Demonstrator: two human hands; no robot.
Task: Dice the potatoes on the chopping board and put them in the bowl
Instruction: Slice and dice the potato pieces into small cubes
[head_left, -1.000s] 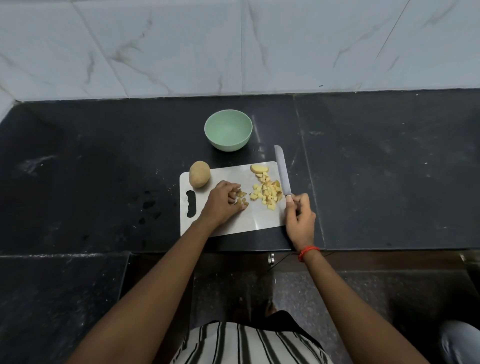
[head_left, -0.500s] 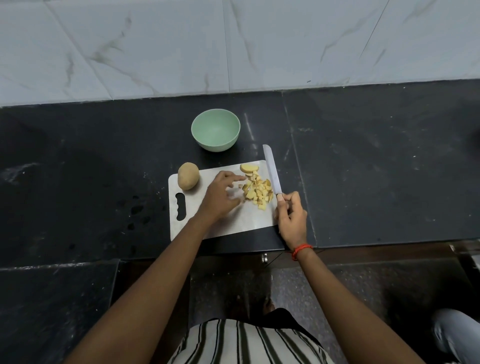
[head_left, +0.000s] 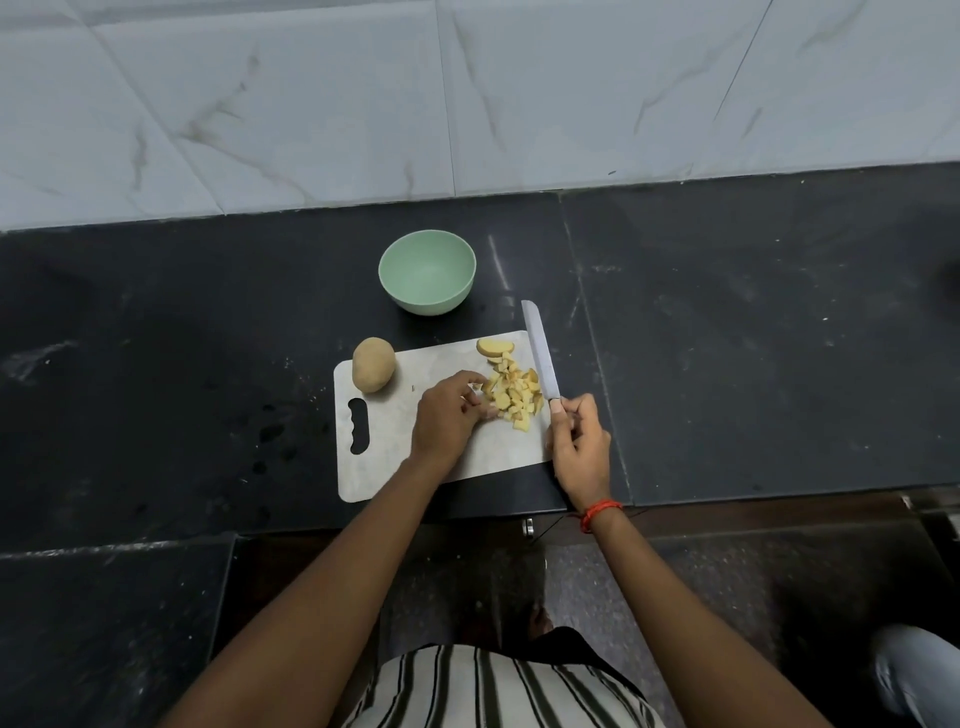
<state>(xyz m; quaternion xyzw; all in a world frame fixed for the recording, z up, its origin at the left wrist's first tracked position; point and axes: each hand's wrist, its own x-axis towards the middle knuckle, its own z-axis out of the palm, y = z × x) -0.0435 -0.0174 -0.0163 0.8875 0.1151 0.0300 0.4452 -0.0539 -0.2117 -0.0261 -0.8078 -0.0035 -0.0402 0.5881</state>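
Diced potato (head_left: 511, 396) lies heaped on my chopping board (head_left: 387, 460), left hand (head_left: 444, 418) curled against it, hold unclear, right hand (head_left: 579, 447) gripping the knife (head_left: 540, 353).

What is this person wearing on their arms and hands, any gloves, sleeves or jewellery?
No gloves, and no sleeves in view: both forearms are bare down to the left hand and right hand. A thin red-orange thread band circles the right wrist. Below, a black-and-white striped shirt shows.
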